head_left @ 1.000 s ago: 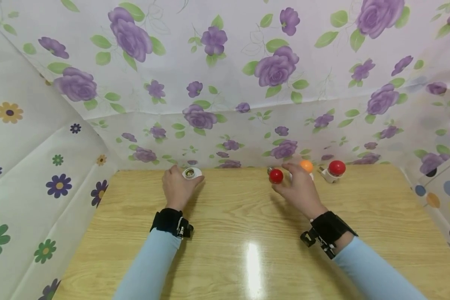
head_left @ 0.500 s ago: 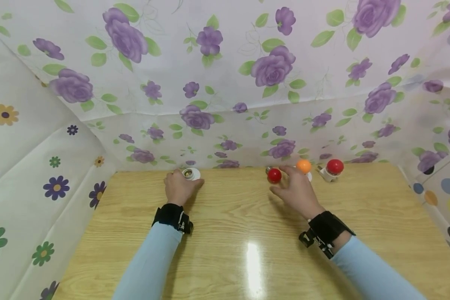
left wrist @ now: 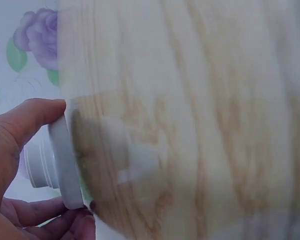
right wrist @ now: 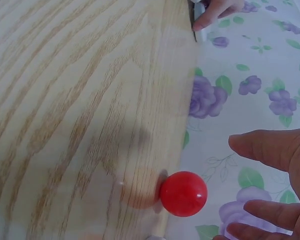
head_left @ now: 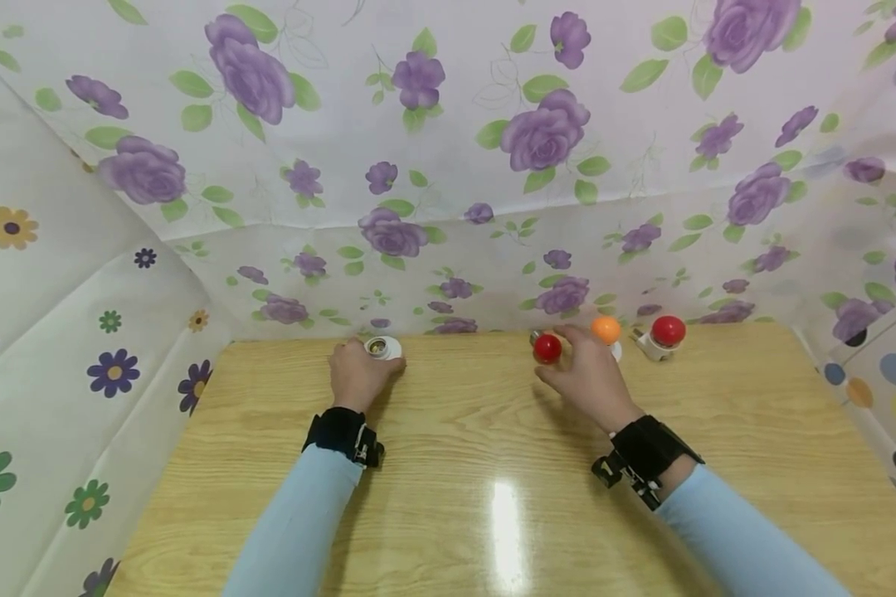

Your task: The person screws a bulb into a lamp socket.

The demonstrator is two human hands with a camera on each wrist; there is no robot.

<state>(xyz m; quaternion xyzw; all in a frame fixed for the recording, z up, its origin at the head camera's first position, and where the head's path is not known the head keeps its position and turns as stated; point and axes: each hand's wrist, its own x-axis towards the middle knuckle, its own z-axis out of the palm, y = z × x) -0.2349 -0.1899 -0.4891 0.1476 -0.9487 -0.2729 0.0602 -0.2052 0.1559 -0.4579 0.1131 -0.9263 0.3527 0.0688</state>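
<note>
At the table's back left, my left hand [head_left: 358, 373] grips a round white lamp holder [head_left: 392, 349] by its rim, its threaded socket facing up. In the left wrist view the thumb [left wrist: 45, 111] presses one side of the lamp holder's base [left wrist: 67, 170] and the fingers lie at the other. My right hand [head_left: 591, 373] hovers close over a loose red light bulb [head_left: 547, 349], thumb and fingers spread to either side of it. From the right wrist, a gap shows between the red bulb [right wrist: 184, 194] and my fingertips [right wrist: 235, 142]. The bulb lies on its side.
Behind my right hand stands an orange bulb [head_left: 606, 330] on a white base [head_left: 616, 351]. Right of it, another red bulb [head_left: 669, 330] sits in a white plug-in socket [head_left: 654, 348]. A flowered cloth [head_left: 448, 249] hangs along the back edge of the wooden table [head_left: 463, 414].
The head view has shifted slightly. My left hand keeps its hold on the lamp holder, and my right hand stays beside the loose red bulb with almost no movement.
</note>
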